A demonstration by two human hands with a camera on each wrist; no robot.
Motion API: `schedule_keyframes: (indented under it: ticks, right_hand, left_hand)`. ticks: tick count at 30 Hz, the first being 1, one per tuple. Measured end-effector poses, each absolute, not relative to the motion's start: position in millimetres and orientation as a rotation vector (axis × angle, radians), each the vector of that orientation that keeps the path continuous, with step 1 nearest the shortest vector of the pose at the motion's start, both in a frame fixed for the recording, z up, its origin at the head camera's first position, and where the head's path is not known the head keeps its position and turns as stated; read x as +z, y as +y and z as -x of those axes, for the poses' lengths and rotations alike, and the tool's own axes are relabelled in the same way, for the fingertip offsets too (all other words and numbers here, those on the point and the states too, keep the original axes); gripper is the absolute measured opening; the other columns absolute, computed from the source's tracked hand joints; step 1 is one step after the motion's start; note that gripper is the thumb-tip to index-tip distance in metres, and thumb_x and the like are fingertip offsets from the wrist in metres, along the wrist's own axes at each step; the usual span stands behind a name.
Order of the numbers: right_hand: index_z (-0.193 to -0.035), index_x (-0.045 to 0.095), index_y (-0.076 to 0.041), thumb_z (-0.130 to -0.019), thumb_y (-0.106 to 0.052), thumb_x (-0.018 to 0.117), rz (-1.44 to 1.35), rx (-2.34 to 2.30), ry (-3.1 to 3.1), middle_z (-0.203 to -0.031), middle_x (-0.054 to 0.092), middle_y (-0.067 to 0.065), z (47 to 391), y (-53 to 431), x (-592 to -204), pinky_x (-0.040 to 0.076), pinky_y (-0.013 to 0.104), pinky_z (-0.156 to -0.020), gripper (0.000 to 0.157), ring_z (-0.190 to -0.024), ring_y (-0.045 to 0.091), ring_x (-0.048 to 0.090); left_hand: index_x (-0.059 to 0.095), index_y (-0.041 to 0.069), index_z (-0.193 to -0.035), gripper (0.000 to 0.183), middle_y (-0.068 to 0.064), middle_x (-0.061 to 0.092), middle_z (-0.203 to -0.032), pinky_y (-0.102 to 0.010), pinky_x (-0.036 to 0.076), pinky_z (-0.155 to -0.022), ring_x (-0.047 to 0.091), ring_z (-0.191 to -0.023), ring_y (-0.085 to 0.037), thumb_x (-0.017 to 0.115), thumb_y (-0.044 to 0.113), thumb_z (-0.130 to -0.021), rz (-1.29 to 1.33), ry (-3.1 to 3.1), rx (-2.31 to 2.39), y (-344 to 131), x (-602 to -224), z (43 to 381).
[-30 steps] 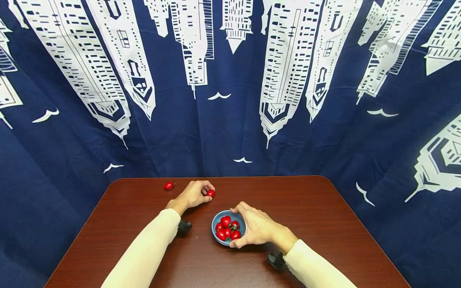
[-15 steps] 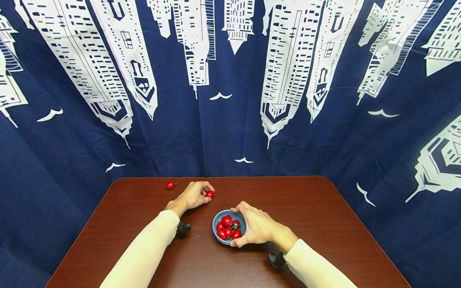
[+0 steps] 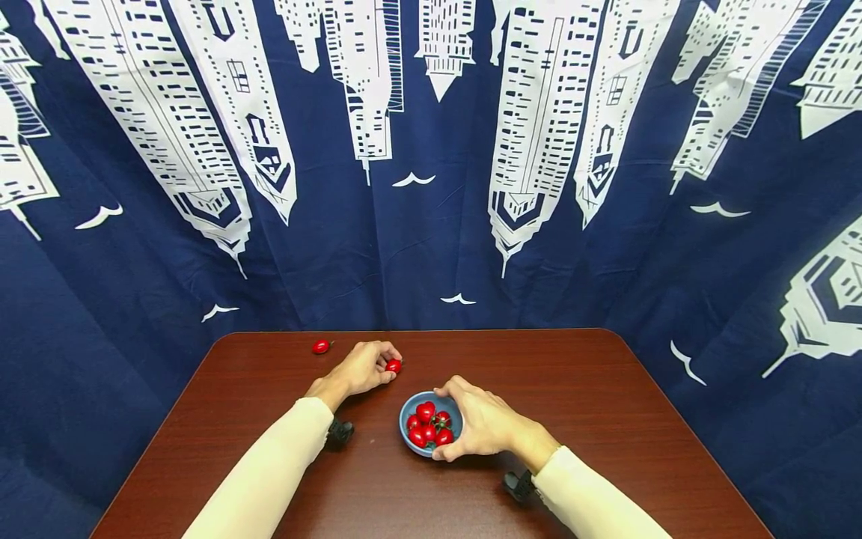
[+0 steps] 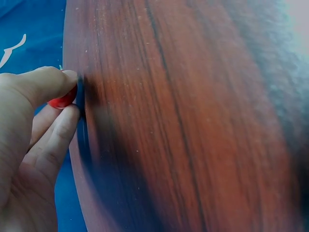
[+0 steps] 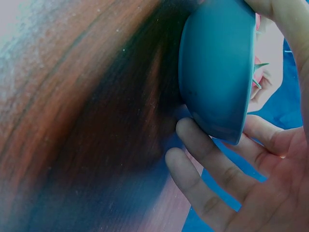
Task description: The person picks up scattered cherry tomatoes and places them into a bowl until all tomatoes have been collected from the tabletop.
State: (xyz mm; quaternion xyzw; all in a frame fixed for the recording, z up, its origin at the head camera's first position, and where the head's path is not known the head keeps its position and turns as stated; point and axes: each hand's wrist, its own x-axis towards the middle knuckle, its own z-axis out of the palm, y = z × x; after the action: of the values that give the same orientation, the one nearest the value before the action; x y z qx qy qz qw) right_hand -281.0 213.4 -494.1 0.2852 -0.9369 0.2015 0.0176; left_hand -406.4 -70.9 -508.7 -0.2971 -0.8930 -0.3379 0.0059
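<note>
My left hand (image 3: 360,368) pinches a small red cherry tomato (image 3: 393,366) between thumb and fingers, close over the table at its far middle. The left wrist view shows the thumb and a fingertip on either side of that tomato (image 4: 63,101). In front of it, my right hand (image 3: 486,424) grips a small blue bowl (image 3: 403,428) from the right side, thumb at the near rim and fingers at the far rim. Several cherry tomatoes (image 3: 418,436) with green stems lie inside the bowl. From the right wrist, the bowl's smooth outer wall (image 5: 217,67) shows, with two fingers low beside it.
One more cherry tomato (image 3: 321,346) lies near the far left edge of the brown wooden table (image 3: 579,404). Behind the table hangs a dark blue curtain (image 3: 431,247) printed with white buildings. A small black device (image 3: 518,486) is strapped at the right wrist.
My left hand has drawn slightly nearer and leftward with the pinched tomato. My right hand stays on the bowl. The head view has turned a little.
</note>
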Motion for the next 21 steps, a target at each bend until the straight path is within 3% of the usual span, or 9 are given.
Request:
schedule_keyframes:
  ticks: [21]
  right_hand:
    - [-0.131,0.060,-0.021,-0.066,-0.076,0.088,-0.898,0.659,-2.900,-0.139,0.064,-0.010,281,214,-492,0.060,0.032,-0.088,0.090,-0.110,0.006,0.069]
  left_hand:
    - [0.073,0.012,-0.118,0.029,0.001,0.073,-0.107,-0.022,0.063,-0.083,0.072,-0.093,-0.012,0.084,0.008,-0.092,1.129,-2.686,-0.976,-66,-494,384]
